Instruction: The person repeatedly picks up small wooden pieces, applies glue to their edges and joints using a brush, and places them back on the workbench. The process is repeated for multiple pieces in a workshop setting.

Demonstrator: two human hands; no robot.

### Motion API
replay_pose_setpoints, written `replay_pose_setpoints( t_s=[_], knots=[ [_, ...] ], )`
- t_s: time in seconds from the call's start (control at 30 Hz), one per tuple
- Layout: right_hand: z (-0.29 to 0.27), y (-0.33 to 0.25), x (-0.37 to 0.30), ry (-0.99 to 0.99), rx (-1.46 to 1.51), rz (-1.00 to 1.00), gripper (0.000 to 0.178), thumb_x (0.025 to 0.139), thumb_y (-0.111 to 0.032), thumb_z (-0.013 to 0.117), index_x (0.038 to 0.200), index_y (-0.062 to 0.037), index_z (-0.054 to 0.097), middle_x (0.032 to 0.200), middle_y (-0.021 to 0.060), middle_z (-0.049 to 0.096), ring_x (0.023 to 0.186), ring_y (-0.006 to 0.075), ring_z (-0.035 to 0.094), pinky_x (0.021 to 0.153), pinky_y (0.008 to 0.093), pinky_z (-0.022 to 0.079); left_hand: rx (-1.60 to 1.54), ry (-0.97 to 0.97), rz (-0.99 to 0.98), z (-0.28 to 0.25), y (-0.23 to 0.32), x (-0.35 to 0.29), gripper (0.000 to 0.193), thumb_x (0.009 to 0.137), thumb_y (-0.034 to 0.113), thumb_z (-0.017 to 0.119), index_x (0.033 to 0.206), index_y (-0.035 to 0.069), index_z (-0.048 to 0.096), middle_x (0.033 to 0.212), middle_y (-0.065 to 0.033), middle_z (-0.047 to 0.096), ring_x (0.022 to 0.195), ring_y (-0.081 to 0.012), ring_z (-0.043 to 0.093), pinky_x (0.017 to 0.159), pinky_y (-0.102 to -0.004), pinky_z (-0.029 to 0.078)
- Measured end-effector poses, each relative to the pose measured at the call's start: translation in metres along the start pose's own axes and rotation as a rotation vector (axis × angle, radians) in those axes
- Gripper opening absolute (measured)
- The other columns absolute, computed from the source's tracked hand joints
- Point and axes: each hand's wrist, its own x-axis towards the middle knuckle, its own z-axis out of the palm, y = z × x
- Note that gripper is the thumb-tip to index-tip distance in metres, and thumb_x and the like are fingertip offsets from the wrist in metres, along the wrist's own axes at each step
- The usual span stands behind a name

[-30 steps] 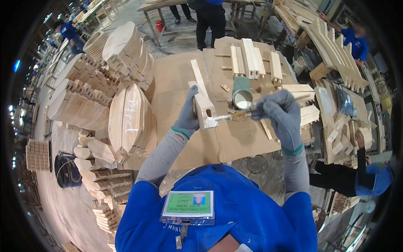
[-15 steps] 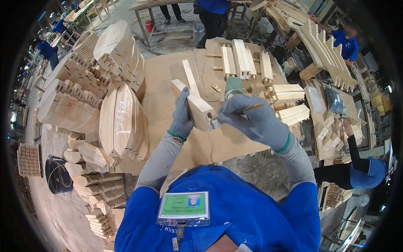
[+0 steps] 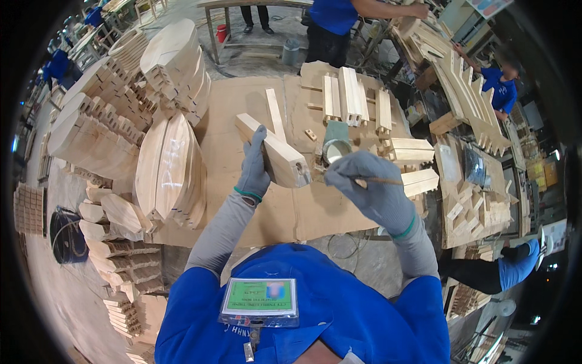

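Note:
My left hand (image 3: pixel 253 170), in a grey glove, is wrapped around a pale wooden block (image 3: pixel 277 153). The block is tilted, and its end with holes faces my right hand. My gloved right hand (image 3: pixel 374 188) pinches a thin brown stick (image 3: pixel 385 180); its working tip is mostly hidden by my fingers. Just beyond that hand sits a small round cup (image 3: pixel 335 145) with whitish stuff inside, beside a green piece (image 3: pixel 337 129). A long narrow wooden strip (image 3: pixel 275 114) lies behind the block, and a small drilled wooden piece (image 3: pixel 310 134) lies nearby.
Cardboard (image 3: pixel 242 212) covers the worktable. Stacked curved wooden panels (image 3: pixel 167 164) crowd the left side. Wooden rails (image 3: pixel 350 97) lie at the back, and more blocks (image 3: pixel 411 150) at the right. A co-worker in blue (image 3: pixel 332 18) stands beyond the table; others are at the right.
My right hand has drawn back slightly from the block's holed end, and the stick has swung so its shaft points right. The left hand still holds the block. The far co-worker's arm now reaches right.

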Motion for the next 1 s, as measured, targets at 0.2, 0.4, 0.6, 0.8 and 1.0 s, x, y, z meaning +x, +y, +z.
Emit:
replay_pose_setpoints(
  t_s=[0.2,0.4,0.6,0.8,1.0],
  knots=[
    [0.007,0.001,0.002,0.06,0.107,-0.015,0.017,0.08,-0.013,0.072,0.082,-0.0066,0.055,0.082,0.0084,0.066,0.072,0.0234,0.065,0.061,0.0307,0.051,0.054,0.057,0.086,0.011,0.004,-0.007,0.077,0.081,0.039,0.069,0.137,0.009,0.026,0.12,-0.011,0.045,0.109,-0.0226,0.052,0.089,-0.0372,0.048],
    [0.002,-0.003,-0.001,-0.153,0.042,-0.116,0.019,0.079,-0.002,0.066,0.09,-0.0088,0.051,0.098,0.0082,0.064,0.084,0.0256,0.064,0.067,0.0337,0.051,0.073,0.065,0.066,0.005,0.013,-0.006,0.077,0.08,0.04,0.07,0.135,0.008,0.027,0.118,-0.0105,0.045,0.108,-0.0219,0.052,0.089,-0.0359,0.048],
    [-0.007,-0.009,0.006,-0.248,-0.03,-0.227,0.024,0.071,0.005,0.064,0.087,-0.0076,0.052,0.1,0.0103,0.061,0.09,0.0274,0.063,0.068,0.0351,0.051,0.079,0.129,0.143,-0.019,0.021,0.013,0.064,0.082,0.048,0.064,0.127,0.009,0.041,0.103,-0.0086,0.051,0.1,-0.0239,0.056,0.087,-0.0402,0.049],
    [-0.019,0.014,-0.007,0.038,0.156,0.038,0.019,0.069,0.012,0.062,0.079,-0.0034,0.057,0.098,0.0143,0.063,0.085,0.0257,0.064,0.072,0.0332,0.052,-0.107,-0.13,0.05,-0.053,0.056,0.031,0.048,0.08,0.035,0.062,0.114,0.003,0.051,0.094,-0.0113,0.059,0.091,-0.0277,0.061,0.085,-0.0414,0.051],
    [-0.012,0.039,-0.027,0.24,0.122,0.268,0.016,0.07,0.012,0.064,0.076,-0.0011,0.059,0.095,0.015,0.065,0.083,0.0229,0.065,0.073,0.0303,0.053,0.215,0.118,-0.035,-0.095,0.052,0.087,0.042,0.077,0.02,0.062,0.113,0.0,0.057,0.102,-0.0117,0.06,0.096,-0.0242,0.06,0.088,-0.0383,0.049]
  ],
)
